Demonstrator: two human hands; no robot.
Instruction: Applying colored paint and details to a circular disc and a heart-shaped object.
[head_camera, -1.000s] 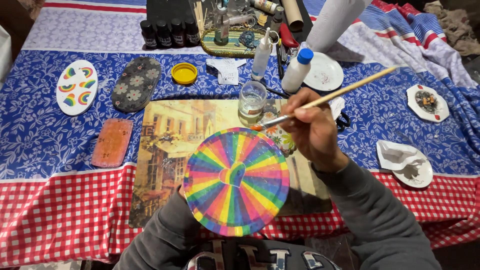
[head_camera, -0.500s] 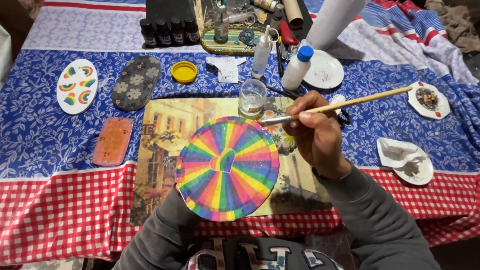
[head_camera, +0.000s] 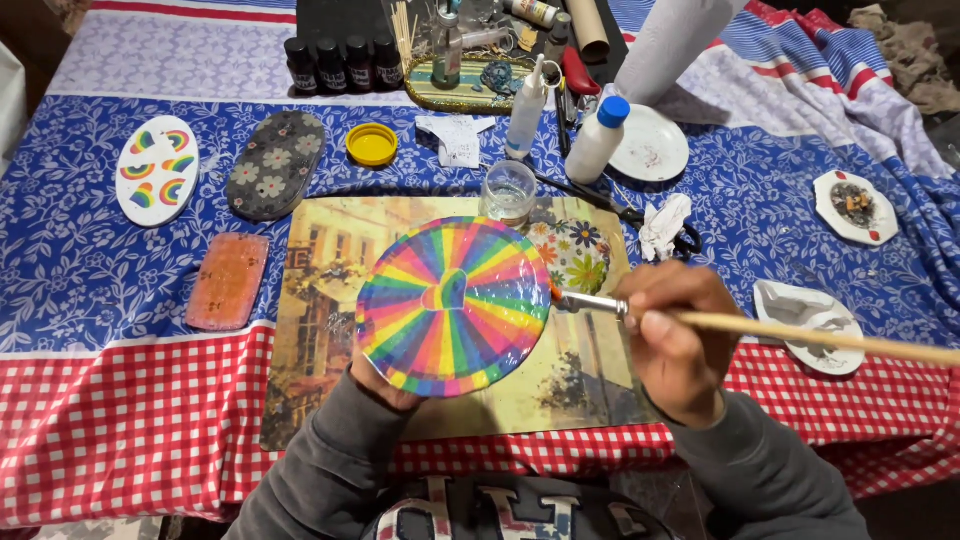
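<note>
Rainbow-striped disc (head_camera: 452, 305) hides my left hand (head_camera: 385, 385) gripping underneath; my right hand (head_camera: 675, 340) pinches the paintbrush (head_camera: 760, 330), bristles touching its rim.

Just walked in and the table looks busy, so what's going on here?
A person holds a rainbow-striped disc up from below with the left hand, mostly hidden behind it. The right hand holds a long paintbrush, its tip at the disc's right edge. Under them lies a picture mat on a patterned tablecloth. A water glass, two white bottles and painted plaques sit farther back.
</note>
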